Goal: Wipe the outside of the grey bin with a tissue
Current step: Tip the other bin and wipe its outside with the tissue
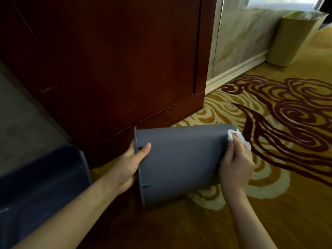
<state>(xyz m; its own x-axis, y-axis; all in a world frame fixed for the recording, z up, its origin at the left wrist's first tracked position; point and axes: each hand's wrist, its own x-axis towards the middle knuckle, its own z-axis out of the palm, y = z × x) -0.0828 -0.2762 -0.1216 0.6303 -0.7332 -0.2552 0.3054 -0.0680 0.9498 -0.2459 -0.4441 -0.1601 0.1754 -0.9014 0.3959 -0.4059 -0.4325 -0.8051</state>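
The grey bin [181, 159] lies tipped on its side just above the carpet, its rim pointing left and its base to the right. My left hand [131, 164] grips the rim, thumb across the outer wall and fingers hidden inside. My right hand [235, 162] presses a crumpled white tissue [233, 137] against the bin's base edge at the upper right. Part of the tissue sticks out beyond my fingers.
A dark red wooden cabinet [111, 65] stands right behind the bin. A dark blue container [41, 180] sits at the lower left. A beige bin [294, 38] stands by the pale wall at the far right. Patterned yellow carpet [278, 123] spreads to the right.
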